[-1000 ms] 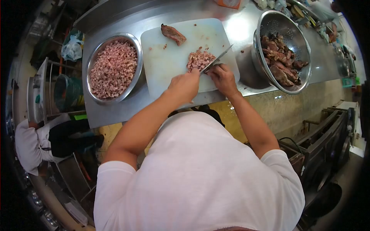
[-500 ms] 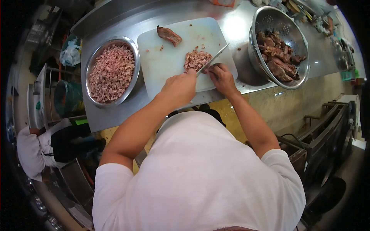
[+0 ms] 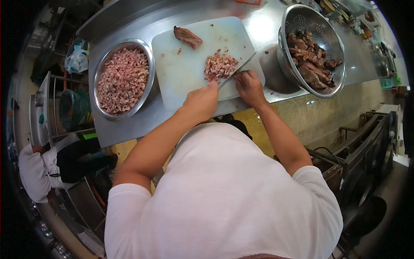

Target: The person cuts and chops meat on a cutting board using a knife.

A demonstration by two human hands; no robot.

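I note a steel bowl [image 3: 123, 78] of diced meat at the left of the table [image 3: 129, 125] and a colander [image 3: 311, 48] of cooked meat chunks at the right. A whole meat piece [image 3: 187, 37] lies toward the far edge. A person in white [image 3: 36, 170] crouches at lower left.

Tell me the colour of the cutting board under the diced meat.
White, seen in the head view: cutting board.
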